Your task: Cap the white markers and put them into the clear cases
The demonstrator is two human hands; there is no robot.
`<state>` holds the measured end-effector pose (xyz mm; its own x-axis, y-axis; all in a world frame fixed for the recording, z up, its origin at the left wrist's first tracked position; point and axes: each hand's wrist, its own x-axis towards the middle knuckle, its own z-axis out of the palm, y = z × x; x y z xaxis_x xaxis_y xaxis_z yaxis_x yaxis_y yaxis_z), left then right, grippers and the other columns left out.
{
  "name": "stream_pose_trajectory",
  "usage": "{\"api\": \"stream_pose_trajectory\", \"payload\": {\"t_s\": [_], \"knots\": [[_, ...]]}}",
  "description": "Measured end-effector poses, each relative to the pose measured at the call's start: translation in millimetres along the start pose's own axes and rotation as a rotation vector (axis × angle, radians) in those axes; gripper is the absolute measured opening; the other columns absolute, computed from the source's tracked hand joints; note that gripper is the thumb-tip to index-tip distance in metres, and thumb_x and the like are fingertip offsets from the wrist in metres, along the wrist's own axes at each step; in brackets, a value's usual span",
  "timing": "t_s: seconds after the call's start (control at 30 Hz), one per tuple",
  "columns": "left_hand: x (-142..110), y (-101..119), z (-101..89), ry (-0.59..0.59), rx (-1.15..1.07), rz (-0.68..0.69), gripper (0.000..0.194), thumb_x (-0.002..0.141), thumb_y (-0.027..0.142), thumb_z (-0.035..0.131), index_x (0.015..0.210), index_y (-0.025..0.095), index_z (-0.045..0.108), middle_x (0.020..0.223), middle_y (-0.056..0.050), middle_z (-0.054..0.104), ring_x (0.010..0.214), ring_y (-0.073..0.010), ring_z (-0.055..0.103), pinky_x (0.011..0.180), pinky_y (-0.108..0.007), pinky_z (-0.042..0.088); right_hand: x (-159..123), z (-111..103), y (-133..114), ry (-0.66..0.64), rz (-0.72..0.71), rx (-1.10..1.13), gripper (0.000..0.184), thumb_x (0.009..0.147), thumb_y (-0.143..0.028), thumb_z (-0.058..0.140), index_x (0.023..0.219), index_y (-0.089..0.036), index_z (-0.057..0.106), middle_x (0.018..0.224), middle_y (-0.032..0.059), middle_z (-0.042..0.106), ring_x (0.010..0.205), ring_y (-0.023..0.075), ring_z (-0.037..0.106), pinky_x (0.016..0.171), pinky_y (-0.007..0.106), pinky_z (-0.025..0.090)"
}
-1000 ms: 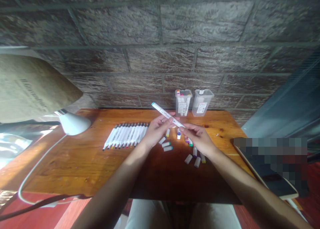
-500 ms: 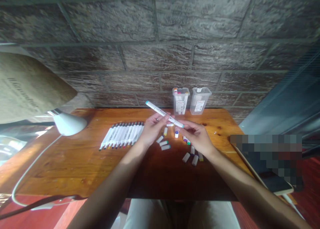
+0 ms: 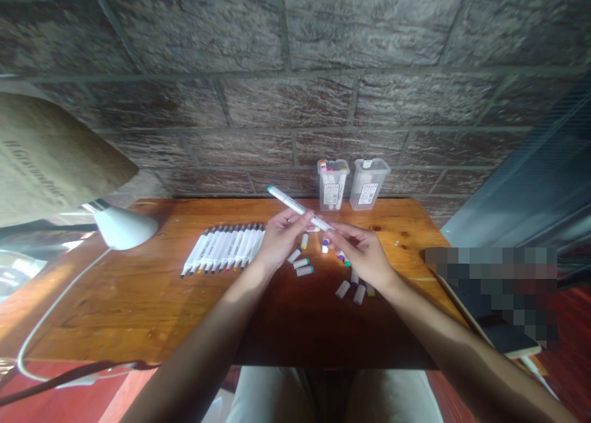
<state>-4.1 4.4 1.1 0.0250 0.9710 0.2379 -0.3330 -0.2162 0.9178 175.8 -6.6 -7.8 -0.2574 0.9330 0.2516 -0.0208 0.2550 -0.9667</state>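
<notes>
A white marker with a light-blue tip end slants between my two hands above the wooden table. My left hand grips its middle between thumb and fingers. The fingers of my right hand are closed on its lower right end, which they partly cover. Beneath the hands lie loose marker caps with colored ends, several of them, some near my right wrist. One white cap with a purple end sits between the hands. To the left, a row of uncapped white markers lies side by side.
Two clear plastic containers stand against the brick wall: the left container holds several markers, the right container has a label. A lamp stands at the left with its cable. A dark tablet-like device lies at the right edge.
The view has shifted slightly, so the table things appear a little further left and up. Around the marker's lower right end, my right fingers have shifted; a blue end visible there earlier is now covered.
</notes>
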Motion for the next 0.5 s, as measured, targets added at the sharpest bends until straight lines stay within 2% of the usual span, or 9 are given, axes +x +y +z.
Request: {"api": "stream_pose_trajectory", "payload": {"t_s": [0.1, 0.2, 0.3, 0.4, 0.5], "knots": [[-1, -3, -0.6, 0.005, 0.004, 0.005, 0.023, 0.077, 0.036, 0.079, 0.087, 0.017, 0.075, 0.085, -0.003, 0.077, 0.079, -0.0142, 0.069, 0.083, -0.028, 0.054, -3, 1, 2, 0.027, -0.104, -0.09, 0.038, 0.089, -0.043, 0.064, 0.114, -0.017, 0.074, 0.073, 0.0024, 0.069, 0.061, 0.0126, 0.06, 0.056, 0.025, 0.05], [-2, -4, 1.8, 0.005, -0.01, 0.004, 0.023, 0.078, 0.036, 0.079, 0.089, 0.017, 0.074, 0.085, -0.003, 0.076, 0.082, -0.0156, 0.07, 0.087, -0.031, 0.054, -7, 2, -1, 0.073, -0.275, -0.278, 0.031, 0.094, -0.036, 0.058, 0.111, -0.015, 0.074, 0.076, 0.0047, 0.069, 0.067, 0.0145, 0.062, 0.064, 0.027, 0.051], [-4, -5, 5.6, 0.017, -0.005, 0.005, 0.023, 0.078, 0.036, 0.078, 0.09, 0.017, 0.074, 0.085, -0.003, 0.076, 0.084, -0.0166, 0.07, 0.09, -0.033, 0.055, -9, 3, -6, 0.084, -0.371, -0.419, 0.029, 0.097, -0.031, 0.054, 0.105, -0.013, 0.075, 0.077, 0.0067, 0.069, 0.07, 0.016, 0.062, 0.069, 0.029, 0.05], [-4, -7, 7.1, 0.047, 0.033, -0.01, 0.025, 0.079, 0.04, 0.077, 0.086, 0.016, 0.073, 0.083, -0.003, 0.075, 0.082, -0.0162, 0.07, 0.089, -0.032, 0.055, -6, 4, -3, 0.073, -0.369, -0.443, 0.029, 0.097, -0.032, 0.054, 0.105, -0.014, 0.075, 0.075, 0.0057, 0.069, 0.067, 0.0156, 0.062, 0.068, 0.028, 0.05], [-3, -7, 4.8, 0.057, 0.083, -0.005, 0.027, 0.079, 0.042, 0.076, 0.085, 0.016, 0.073, 0.083, -0.003, 0.075, 0.081, -0.0159, 0.069, 0.086, -0.03, 0.054, 0, 5, 6, 0.041, -0.273, -0.368, 0.031, 0.096, -0.037, 0.056, 0.11, -0.017, 0.074, 0.073, 0.0037, 0.069, 0.064, 0.0146, 0.062, 0.063, 0.026, 0.05]]}}
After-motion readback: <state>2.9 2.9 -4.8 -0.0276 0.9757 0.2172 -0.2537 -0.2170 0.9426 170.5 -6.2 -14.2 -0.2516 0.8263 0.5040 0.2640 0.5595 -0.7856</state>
